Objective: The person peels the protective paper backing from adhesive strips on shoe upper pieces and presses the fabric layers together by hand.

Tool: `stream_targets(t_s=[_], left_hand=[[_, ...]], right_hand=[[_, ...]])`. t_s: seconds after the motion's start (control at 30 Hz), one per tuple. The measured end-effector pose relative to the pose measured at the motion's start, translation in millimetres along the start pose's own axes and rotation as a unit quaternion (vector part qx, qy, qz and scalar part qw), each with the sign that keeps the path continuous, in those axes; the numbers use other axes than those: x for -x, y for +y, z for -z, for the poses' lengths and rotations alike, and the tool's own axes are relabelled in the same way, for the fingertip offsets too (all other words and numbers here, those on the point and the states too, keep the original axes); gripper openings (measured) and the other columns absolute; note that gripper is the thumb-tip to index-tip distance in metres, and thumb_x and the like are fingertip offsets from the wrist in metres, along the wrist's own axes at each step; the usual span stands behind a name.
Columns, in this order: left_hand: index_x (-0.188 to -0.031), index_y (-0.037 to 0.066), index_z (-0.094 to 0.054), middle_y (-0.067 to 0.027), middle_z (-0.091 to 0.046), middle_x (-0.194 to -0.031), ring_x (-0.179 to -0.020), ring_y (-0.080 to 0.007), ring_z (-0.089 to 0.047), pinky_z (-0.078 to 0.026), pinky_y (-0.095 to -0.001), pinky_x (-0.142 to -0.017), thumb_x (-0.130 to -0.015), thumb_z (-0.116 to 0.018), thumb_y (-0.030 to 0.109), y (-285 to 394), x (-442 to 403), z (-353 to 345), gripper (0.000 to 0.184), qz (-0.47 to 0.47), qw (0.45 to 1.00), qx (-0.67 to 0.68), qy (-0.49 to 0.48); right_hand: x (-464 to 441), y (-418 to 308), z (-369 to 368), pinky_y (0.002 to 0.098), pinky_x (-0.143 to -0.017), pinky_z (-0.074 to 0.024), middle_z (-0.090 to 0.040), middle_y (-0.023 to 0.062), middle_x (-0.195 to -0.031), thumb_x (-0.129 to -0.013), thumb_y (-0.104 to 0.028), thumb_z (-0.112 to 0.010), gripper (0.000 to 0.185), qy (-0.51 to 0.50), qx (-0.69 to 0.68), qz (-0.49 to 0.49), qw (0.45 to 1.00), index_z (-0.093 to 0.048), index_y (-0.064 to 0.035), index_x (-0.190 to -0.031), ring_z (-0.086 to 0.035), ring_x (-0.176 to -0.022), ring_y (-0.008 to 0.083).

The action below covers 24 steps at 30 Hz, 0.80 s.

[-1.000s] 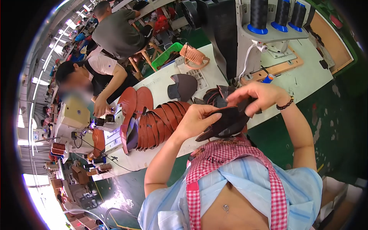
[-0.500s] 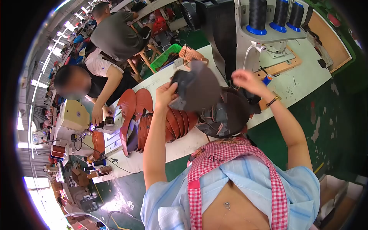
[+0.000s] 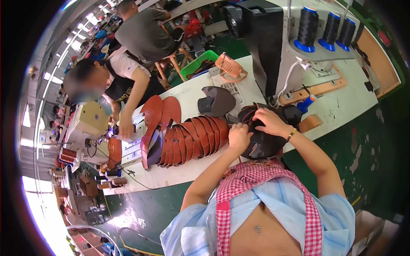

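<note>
In front of me at the table edge lies a pile of dark brown leather pieces (image 3: 261, 147). My left hand (image 3: 240, 137) is closed at the pile's left side, its fingertips pinching the edge of a dark piece. Bent over the top is my right hand (image 3: 273, 123), its fingers closed on the same pile; part of the leather is hidden under both hands. Left of the pile, a long overlapping row of reddish-brown leather pieces (image 3: 192, 141) rests on the table. Behind that row a separate dark brown leather piece (image 3: 221, 101) lies flat, touched by neither hand.
A sewing machine (image 3: 294, 51) with black thread spools (image 3: 306, 32) stands to the right. At the left, a co-worker (image 3: 132, 77) works at another machine (image 3: 89, 119). Beyond the white table (image 3: 188, 94) are a green basket (image 3: 200, 64) and a tan ribbed piece (image 3: 230, 67).
My left hand has let go of the dark brown leather piece, which now lies on the table. Both hands have come down onto the dark pile.
</note>
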<state>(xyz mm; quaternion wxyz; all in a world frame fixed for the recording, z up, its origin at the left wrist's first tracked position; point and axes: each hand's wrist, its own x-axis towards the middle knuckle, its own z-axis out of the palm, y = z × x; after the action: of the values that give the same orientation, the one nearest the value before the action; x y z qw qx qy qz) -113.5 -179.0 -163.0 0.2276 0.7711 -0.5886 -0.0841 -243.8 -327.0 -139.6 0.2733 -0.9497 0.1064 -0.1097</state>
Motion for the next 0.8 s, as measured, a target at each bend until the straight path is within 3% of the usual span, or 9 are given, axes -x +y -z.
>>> stream_targets(t_s=[0.2, 0.33, 0.37, 0.47, 0.5, 0.53, 0.63, 0.7, 0.8], left_hand=[[-0.087, 0.005, -0.062, -0.0134, -0.063, -0.076, -0.076, -0.0307, -0.058, -0.045, -0.0420, -0.071, -0.077, -0.065, 0.013, 24.7, -17.0, 46.7, 0.013, -0.077, 0.993, 0.036, 0.086], [-0.084, 0.006, -0.065, -0.0141, -0.062, -0.072, -0.074, -0.0319, -0.059, -0.045, -0.0418, -0.070, -0.075, -0.066, 0.011, 17.9, -29.7, 54.1, 0.010, -0.076, 0.990, 0.071, 0.092], [-0.084, 0.005, -0.065, -0.0141, -0.062, -0.071, -0.074, -0.0322, -0.059, -0.045, -0.0420, -0.070, -0.075, -0.066, 0.010, 14.4, -31.1, 54.4, 0.010, -0.090, 0.988, 0.070, 0.101], [-0.086, 0.005, -0.065, -0.0137, -0.063, -0.080, -0.077, -0.0320, -0.059, -0.045, -0.0435, -0.075, -0.072, -0.068, 0.008, 16.0, -33.3, 73.2, 0.015, -0.092, 0.984, 0.094, 0.121], [-0.089, 0.005, -0.065, -0.0133, -0.063, -0.088, -0.080, -0.0322, -0.060, -0.046, -0.0432, -0.077, -0.072, -0.070, 0.010, 26.2, -31.1, 91.1, 0.018, -0.141, 0.972, 0.073, 0.175], [-0.092, 0.006, -0.066, -0.0130, -0.063, -0.097, -0.082, -0.0325, -0.061, -0.047, -0.0429, -0.079, -0.071, -0.072, 0.012, 35.5, -30.0, 107.8, 0.022, -0.190, 0.954, 0.050, 0.228], [-0.100, 0.007, -0.066, -0.0114, -0.060, -0.111, -0.092, -0.0334, -0.061, -0.049, -0.0411, -0.083, -0.070, -0.075, 0.017, 38.2, -21.2, 120.9, 0.033, -0.279, 0.945, 0.046, 0.161], [-0.102, 0.007, -0.066, -0.0117, -0.059, -0.114, -0.101, -0.0334, -0.059, -0.050, -0.0403, -0.085, -0.070, -0.075, 0.020, 35.0, -18.7, 119.4, 0.035, -0.244, 0.958, 0.079, 0.128], [-0.103, 0.005, -0.065, -0.0134, -0.058, -0.118, -0.109, -0.0350, -0.055, -0.050, -0.0406, -0.085, -0.071, -0.074, 0.021, 32.2, -16.8, 119.4, 0.036, -0.254, 0.961, 0.005, 0.105]], right_hand=[[-4.5, -7.7, 51.9, 0.0496, -0.107, -0.0217, -0.059, 0.0072, -0.108, -0.077, -0.026, -0.068, 0.029, -0.063, 0.070, 0.020, 0.995, -0.064, -0.0085, -0.100, -0.052, -0.112, 0.0250], [-10.1, -14.4, 56.6, 0.0498, -0.109, -0.0198, -0.061, 0.0057, -0.110, -0.080, -0.027, -0.066, 0.023, -0.015, 0.058, 0.037, 0.998, -0.067, -0.0128, -0.098, -0.051, -0.113, 0.0208], [-10.9, -14.2, 53.1, 0.0460, -0.099, -0.0355, -0.065, 0.0073, -0.100, -0.081, -0.023, -0.066, 0.020, 0.048, 0.109, 0.094, 0.988, -0.067, -0.0125, -0.098, -0.058, -0.101, 0.0237], [-14.6, -23.4, 62.7, 0.0381, -0.078, -0.0476, -0.065, 0.0080, -0.083, -0.082, -0.019, -0.066, 0.019, -0.071, -0.066, -0.082, 0.992, -0.066, -0.0089, -0.097, -0.063, -0.078, 0.0226], [-13.9, -10.4, 55.4, 0.0294, -0.060, -0.0467, -0.063, 0.0041, -0.071, -0.085, -0.020, -0.064, 0.021, -0.066, -0.217, -0.071, 0.971, -0.065, -0.0028, -0.096, -0.059, -0.063, 0.0140], [-15.9, -15.2, 60.5, 0.0227, -0.062, -0.0450, -0.062, 0.0003, -0.075, -0.088, -0.020, -0.063, 0.023, -0.083, -0.398, -0.113, 0.907, -0.064, 0.0012, -0.096, -0.054, -0.067, 0.0056], [-15.2, -28.2, 80.7, 0.0205, -0.066, -0.0448, -0.062, -0.0014, -0.084, -0.088, -0.015, -0.063, 0.020, -0.097, -0.500, -0.148, 0.848, -0.064, 0.0015, -0.099, -0.055, -0.074, 0.0051], [-13.3, -31.5, 87.4, 0.0210, -0.070, -0.0458, -0.063, 0.0001, -0.090, -0.084, -0.012, -0.067, 0.025, -0.121, -0.537, -0.180, 0.815, -0.062, 0.0006, -0.105, -0.056, -0.079, 0.0061], [-3.7, -48.5, 92.7, 0.0225, -0.080, -0.0468, -0.061, 0.0010, -0.098, -0.076, -0.008, -0.074, 0.046, -0.144, -0.514, -0.102, 0.840, -0.054, -0.0009, -0.117, -0.058, -0.089, 0.0092]])
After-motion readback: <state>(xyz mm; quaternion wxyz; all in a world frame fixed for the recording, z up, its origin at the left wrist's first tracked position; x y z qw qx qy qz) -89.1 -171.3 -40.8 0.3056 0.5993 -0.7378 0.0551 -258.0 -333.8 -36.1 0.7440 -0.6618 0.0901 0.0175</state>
